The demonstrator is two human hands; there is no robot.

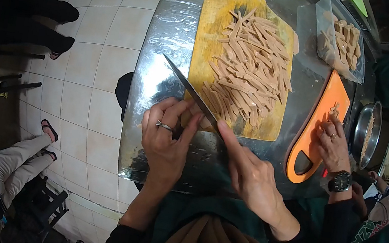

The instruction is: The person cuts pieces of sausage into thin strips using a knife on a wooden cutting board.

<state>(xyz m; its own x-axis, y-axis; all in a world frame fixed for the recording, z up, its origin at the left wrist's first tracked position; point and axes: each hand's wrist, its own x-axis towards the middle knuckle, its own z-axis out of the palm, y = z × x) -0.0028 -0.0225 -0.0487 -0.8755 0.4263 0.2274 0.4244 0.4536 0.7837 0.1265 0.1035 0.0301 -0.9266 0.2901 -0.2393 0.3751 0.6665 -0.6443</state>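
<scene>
My right hand (254, 175) is closed round the handle of a kitchen knife (187, 85), whose blade slants up and left across the near left corner of a wooden cutting board (207, 33). My left hand (165, 130), with a ring on one finger, pinches a pinkish-brown piece of food (206, 122) against the board beside the blade. Fingers and blade hide part of that piece. A wide pile of cut pinkish-brown strips (252, 72), like processed meat, covers most of the board, just beyond the knife.
To the right, a co-worker's hand (334, 142) with a watch rests over an orange cutting board (317, 125) holding small cut bits. A clear plastic container (325, 38) of larger chunks stands at the far right, near a metal bowl (367, 134). Other people are at left.
</scene>
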